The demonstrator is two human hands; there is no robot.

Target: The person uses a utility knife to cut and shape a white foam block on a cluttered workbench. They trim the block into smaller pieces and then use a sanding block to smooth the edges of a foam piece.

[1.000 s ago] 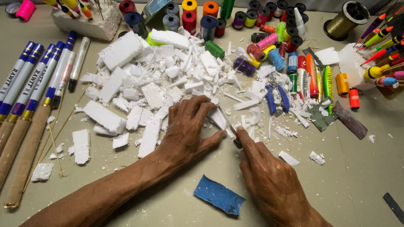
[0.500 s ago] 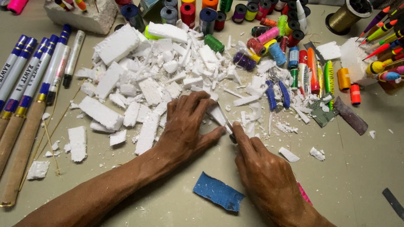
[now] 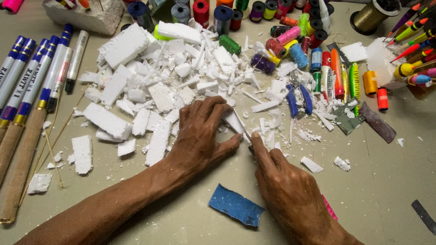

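The left hand (image 3: 200,136) lies palm down near the middle of the table (image 3: 390,190), its fingers (image 3: 213,106) curled narrow and pressing a thin white foam piece (image 3: 235,121) against the surface. The foam piece sits at about one o'clock from that hand, just past the fingertips and at the near edge of the foam heap. The right hand (image 3: 290,195) comes up from five o'clock, its forefinger stretched out along a thin blade (image 3: 244,132) that touches the foam piece; the rest of its fingers are closed around a handle that cannot be made out.

From nine to twelve o'clock of the hands spreads a heap of white foam scraps (image 3: 150,86), blocks and slivers lying touching one another. A big foam block (image 3: 125,45) rests at the heap's far left edge. At the table's left edge several long rods with cork grips (image 3: 22,136) lie side by side, with a marker pen (image 3: 75,59) just beside them. Along the far edge stand thread spools (image 3: 222,16) of many colours, and at two o'clock lie bright fishing lures (image 3: 336,75) and floats (image 3: 408,68) packed close. Blue-handled pliers (image 3: 299,100) lie among the slivers at one o'clock.

A blue piece of sandpaper (image 3: 236,206) lies at six o'clock between the two forearms, near both. The bare room for moving is at the near side: the strip under the left forearm and the wide patch from three to five o'clock, where only a few foam crumbs (image 3: 340,163) rest
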